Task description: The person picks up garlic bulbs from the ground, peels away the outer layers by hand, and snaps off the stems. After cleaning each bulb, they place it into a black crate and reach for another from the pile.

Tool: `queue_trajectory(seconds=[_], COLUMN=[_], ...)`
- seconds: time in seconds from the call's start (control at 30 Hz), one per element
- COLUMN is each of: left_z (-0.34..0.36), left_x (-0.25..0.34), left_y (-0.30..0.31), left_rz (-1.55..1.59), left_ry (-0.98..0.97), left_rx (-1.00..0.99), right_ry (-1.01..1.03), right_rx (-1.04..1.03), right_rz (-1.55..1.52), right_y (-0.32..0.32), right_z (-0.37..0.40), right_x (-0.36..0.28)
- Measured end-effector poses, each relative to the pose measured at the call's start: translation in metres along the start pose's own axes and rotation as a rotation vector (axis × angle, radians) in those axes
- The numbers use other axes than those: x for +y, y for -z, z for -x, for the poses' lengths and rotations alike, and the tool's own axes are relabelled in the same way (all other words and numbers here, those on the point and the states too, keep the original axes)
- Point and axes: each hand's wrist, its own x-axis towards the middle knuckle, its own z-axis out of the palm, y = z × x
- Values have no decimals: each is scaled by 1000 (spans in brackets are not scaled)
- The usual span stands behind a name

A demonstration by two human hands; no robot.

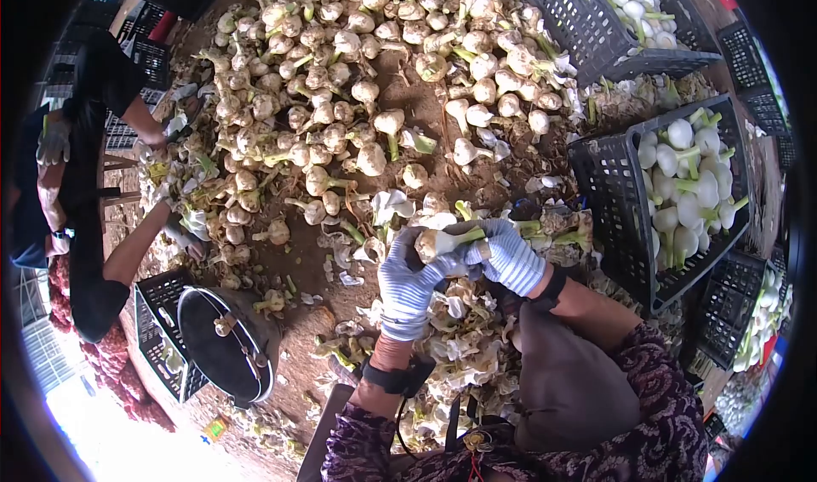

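Observation:
Between my gloved hands is a garlic bulb with a pale green stem pointing right. My left hand, in a striped white and grey glove, is closed around the bulb end. The fingers of my right hand, gloved alike, are closed on the stem side. Whether a small tool is also in the right hand is hidden. Below both hands lies a heap of peeled garlic skins. Just beyond them, more unpeeled garlic bulbs are spread over the brown work surface.
At right stands a black crate of cleaned white bulbs, with another crate behind it. A black bucket stands front left beside a low crate. Across on the left, other people's gloved hands work among the bulbs.

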Motion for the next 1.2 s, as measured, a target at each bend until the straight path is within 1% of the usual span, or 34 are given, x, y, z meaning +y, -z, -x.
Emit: queue_trajectory(seconds=[0.03, 0.07, 0.13, 0.17, 0.2, 0.27, 0.3, 0.33, 0.4, 0.43, 0.47, 0.53, 0.6, 0.63, 0.67, 0.7, 0.73, 0.77, 0.8, 0.87, 0.9, 0.93, 1.0, 1.03, 1.07, 1.1, 1.13, 1.17, 1.2], left_z=[0, 0, -2, -2, -1, -1, -1, 0, 0, 0, 0, -4, -6, -6, -5, -13, -21, -18, -22, -25, -24, -23, -20, -18, -14, -11, -5, 2, 10], left_x=[-1, -3, -5, -9, -10, -12, -13, -14, -14, -10, -10, -10, -12, -13, -15, -41, -42, -40, -40, -36, -32, -28, -19, -12, -4, 5, 13, 23, 27], left_y=[0, 4, 11, 11, 12, 16, 15, 11, 1, 12, 12, 8, 3, -2, -8, -3, -4, 2, 7, 8, 11, 11, 7, 3, -2, -6, -10, -12, -11], left_rz=[39, 39, 286, 279, 279, 307, 324, 321, 570, 607, 609, 317, 229, 325, 419, 515, 607, 760, 779, 694, 712, 732, 680, 681, 663, 644, 546, 393, 236], left_ry=[64, 66, 294, 301, 301, 295, 323, 323, 418, 372, 367, 240, 214, 202, 190, 102, 12, 100, 141, 69, 57, 56, -42, -42, -64, -85, -85, 9, 102], left_rx=[62, 65, 27, 17, 16, -120, -138, -138, 81, -209, -204, -67, -99, -111, -119, -57, 6, 31, 85, 151, 97, 73, 7, 6, -99, -204, -293, -417, -537], right_ry=[20, 18, 272, 490, 490, 677, 635, 636, 425, 596, 232, 355, 128, 380, 85, 82, 79, 13, 12, 73, 35, 35, -25, 415, 415, 344, 273, 192, 192], right_rx=[46, 45, -84, -73, -71, -10, -61, -59, -106, -131, -62, 29, -12, -77, 3, 30, 55, 78, 77, 188, 91, 97, 317, 135, 135, 180, 226, 309, 309], right_rz=[196, 195, 833, 1202, 1203, 1390, 1382, 1380, 1028, 910, 612, 837, 665, 712, 509, 346, 182, 107, 106, -16, -288, -288, 12, 555, 556, 565, 571, 308, 308], right_y=[9, 13, 16, 18, 20, 20, 13, 14, 20, 30, 34, 30, 3, 5, 8, 10, 11, 14, 18, 38, 43, 49, 50, 64, 81, 79, 64, 49, 51], right_z=[-5, -7, -12, -16, -19, -26, -25, -27, -33, -37, -28, -18, -2, -10, -8, -9, -11, -12, -15, -24, -29, -27, -23, -32, -35, -37, -37, -31, -34], right_x=[4, 3, -3, -1, 0, -1, -6, -7, -8, -11, -25, -38, -44, -28, -25, -24, -23, -21, -15, 4, 3, 3, -4, 12, 21, 19, 11, 1, -2])
